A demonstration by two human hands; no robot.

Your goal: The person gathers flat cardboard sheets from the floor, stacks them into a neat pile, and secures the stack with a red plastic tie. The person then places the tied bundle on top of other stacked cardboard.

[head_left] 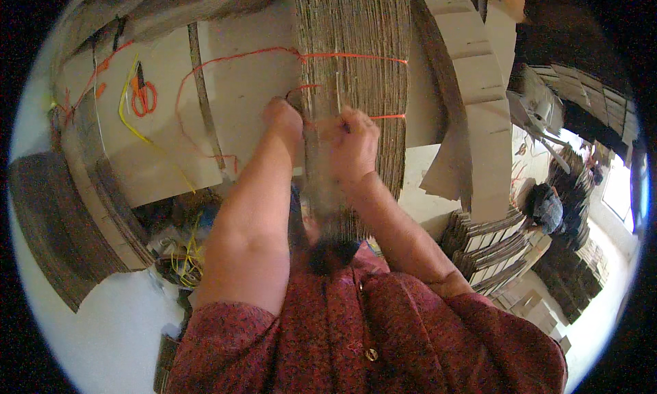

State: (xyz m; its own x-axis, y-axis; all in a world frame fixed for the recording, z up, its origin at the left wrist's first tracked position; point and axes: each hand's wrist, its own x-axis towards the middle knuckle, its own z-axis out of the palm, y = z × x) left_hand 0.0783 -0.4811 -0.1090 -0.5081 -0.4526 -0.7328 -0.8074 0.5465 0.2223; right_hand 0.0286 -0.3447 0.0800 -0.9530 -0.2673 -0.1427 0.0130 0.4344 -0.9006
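Note:
A tall bundle of flat cardboard sheets (356, 24) stands on edge in front of me, its corrugated edges facing up. Red twine (356, 56) crosses it near the far end, and a second red strand (390, 116) crosses closer to me. My left hand (283, 119) is closed at the bundle's left side, where a short loop of twine rises beside it; its fingertips are partly hidden. Over the top of the bundle, my right hand (356, 146) is closed in a pinch on the nearer twine, slightly blurred. A loose length of the twine curves over the cardboard surface to the left.
Orange-handled scissors (144, 98) and yellow string (124, 113) lie on the cardboard at left. More cardboard stacks (61, 223) stand at the left edge and cut sheets (472, 99) on the right. Another person (546, 208) is among stacks farther right.

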